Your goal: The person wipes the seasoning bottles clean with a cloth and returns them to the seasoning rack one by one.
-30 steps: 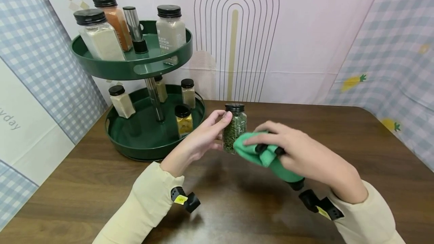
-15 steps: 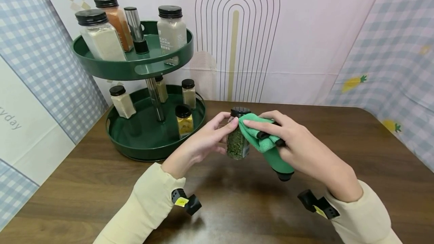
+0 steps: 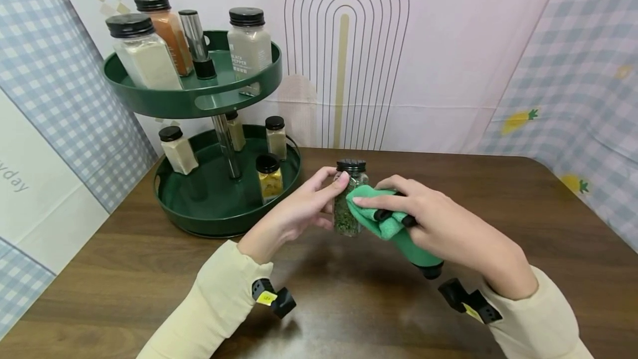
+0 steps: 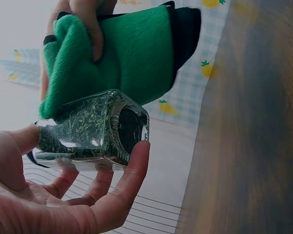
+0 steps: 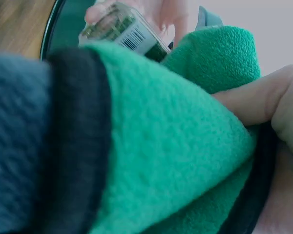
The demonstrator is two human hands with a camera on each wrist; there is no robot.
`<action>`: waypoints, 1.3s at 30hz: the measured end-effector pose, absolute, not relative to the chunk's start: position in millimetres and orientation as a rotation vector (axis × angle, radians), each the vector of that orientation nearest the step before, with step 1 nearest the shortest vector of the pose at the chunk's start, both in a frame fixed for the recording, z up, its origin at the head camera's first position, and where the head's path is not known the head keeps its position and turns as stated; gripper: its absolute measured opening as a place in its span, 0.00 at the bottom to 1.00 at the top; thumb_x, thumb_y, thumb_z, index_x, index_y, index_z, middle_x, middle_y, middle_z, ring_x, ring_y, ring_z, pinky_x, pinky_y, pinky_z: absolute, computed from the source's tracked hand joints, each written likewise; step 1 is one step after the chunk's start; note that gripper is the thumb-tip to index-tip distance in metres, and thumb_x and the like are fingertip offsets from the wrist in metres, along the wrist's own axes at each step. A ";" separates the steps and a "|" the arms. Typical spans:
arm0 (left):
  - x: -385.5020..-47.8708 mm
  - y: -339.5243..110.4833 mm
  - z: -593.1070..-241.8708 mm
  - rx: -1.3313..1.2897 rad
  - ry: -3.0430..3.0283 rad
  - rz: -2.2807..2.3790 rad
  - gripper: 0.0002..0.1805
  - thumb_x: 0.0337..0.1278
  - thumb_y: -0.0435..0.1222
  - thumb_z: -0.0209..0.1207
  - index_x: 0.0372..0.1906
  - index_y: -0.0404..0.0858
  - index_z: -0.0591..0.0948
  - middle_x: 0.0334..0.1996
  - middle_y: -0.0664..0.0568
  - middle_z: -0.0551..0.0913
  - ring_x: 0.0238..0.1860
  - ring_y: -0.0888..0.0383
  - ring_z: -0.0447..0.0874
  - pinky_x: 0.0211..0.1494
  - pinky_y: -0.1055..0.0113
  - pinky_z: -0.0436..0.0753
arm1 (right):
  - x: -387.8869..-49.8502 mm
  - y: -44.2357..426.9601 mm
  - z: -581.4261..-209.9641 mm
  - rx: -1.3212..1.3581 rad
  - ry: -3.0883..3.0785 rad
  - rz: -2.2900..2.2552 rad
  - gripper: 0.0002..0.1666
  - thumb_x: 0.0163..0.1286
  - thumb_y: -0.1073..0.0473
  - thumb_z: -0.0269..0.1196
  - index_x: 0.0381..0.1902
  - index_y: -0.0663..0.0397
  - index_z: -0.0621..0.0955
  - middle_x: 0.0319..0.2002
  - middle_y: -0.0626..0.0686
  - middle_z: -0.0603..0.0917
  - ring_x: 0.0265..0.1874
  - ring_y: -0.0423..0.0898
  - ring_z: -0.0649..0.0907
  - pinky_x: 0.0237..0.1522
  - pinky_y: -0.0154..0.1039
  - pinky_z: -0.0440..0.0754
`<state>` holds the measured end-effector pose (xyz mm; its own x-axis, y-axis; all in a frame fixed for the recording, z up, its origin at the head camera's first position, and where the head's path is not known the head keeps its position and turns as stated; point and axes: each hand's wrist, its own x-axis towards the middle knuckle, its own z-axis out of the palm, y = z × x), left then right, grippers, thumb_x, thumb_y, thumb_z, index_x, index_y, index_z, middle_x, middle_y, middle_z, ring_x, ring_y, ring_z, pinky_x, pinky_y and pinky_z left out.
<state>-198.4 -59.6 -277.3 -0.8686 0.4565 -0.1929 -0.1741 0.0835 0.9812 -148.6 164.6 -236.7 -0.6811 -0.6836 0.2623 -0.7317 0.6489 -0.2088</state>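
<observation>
My left hand (image 3: pixel 309 204) holds a clear spice jar (image 3: pixel 345 215) of dried green herbs, black-lidded and raised over the table. In the left wrist view the thumb lies near the lid end of the jar (image 4: pixel 83 126), and a finger touches its base. A folded green cloth (image 3: pixel 381 218) with black edging is bunched in my right hand (image 3: pixel 423 212) and presses against the jar's right side. The right wrist view shows the cloth (image 5: pixel 161 136) large and close, with a barcode label on the jar (image 5: pixel 134 39) behind it.
A two-tier green turntable rack (image 3: pixel 199 212) stands at the left. Its upper tray carries larger black-lidded jars, among them a black pepper jar (image 3: pixel 249 51), and a metal cylinder (image 3: pixel 196 43). Smaller jars such as a yellow one (image 3: pixel 269 179) stand below. Wooden table (image 3: pixel 349 309) spreads in front.
The jar has shifted slightly right and lower since a second ago. My right hand brought the cloth up toward the lid, then back down along the jar's side. Both hands keep their hold.
</observation>
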 end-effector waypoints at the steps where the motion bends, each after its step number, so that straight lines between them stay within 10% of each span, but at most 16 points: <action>1: -198.5 -59.9 -277.5 0.279 1.908 1.845 0.22 0.67 0.52 0.46 0.61 0.50 0.62 0.47 0.43 0.79 0.38 0.53 0.83 0.41 0.55 0.82 | -148.5 164.1 -237.1 1.186 -2.713 0.446 0.50 0.46 0.84 0.49 0.60 0.31 0.74 0.54 0.50 0.74 0.47 0.47 0.77 0.41 0.42 0.76; 18: -200.3 -62.9 -274.2 0.258 1.995 1.825 0.25 0.66 0.56 0.43 0.63 0.52 0.63 0.54 0.44 0.73 0.48 0.49 0.78 0.44 0.58 0.79 | -141.8 157.3 -240.8 1.362 -2.863 0.336 0.47 0.49 0.81 0.45 0.53 0.23 0.77 0.44 0.36 0.74 0.41 0.36 0.74 0.39 0.33 0.74; 39: -196.6 -59.3 -275.9 0.306 1.921 1.778 0.26 0.71 0.52 0.35 0.68 0.49 0.60 0.61 0.46 0.68 0.57 0.49 0.69 0.50 0.56 0.75 | -148.9 156.5 -240.5 0.961 -2.634 0.481 0.44 0.55 0.80 0.48 0.63 0.34 0.71 0.56 0.49 0.73 0.52 0.49 0.75 0.47 0.47 0.76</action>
<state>-196.6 -59.3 -275.9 -0.8494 0.4857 -0.2064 -0.1684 0.1212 0.9782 -148.9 156.5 -240.5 -0.7329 -0.5622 0.3830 -0.6614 0.7208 -0.2075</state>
